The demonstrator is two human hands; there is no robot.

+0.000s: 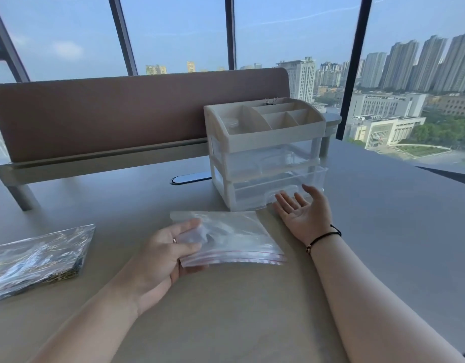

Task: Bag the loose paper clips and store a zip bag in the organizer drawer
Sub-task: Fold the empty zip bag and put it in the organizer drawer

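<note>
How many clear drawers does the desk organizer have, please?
2. The upper drawer sits just under the compartment tray; the lower drawer is at desk level, slightly pulled out, by the right hand. None seems hidden.

No readable text, label, brand, number or sign anywhere. Nothing printed on the clear zip bag (pixel 234 239), only a plain red line along its seal; nothing legible on the organizer (pixel 268 153) either. Distant buildings (pixel 409 74) beyond the window too small and hazy for any lettering.
</note>
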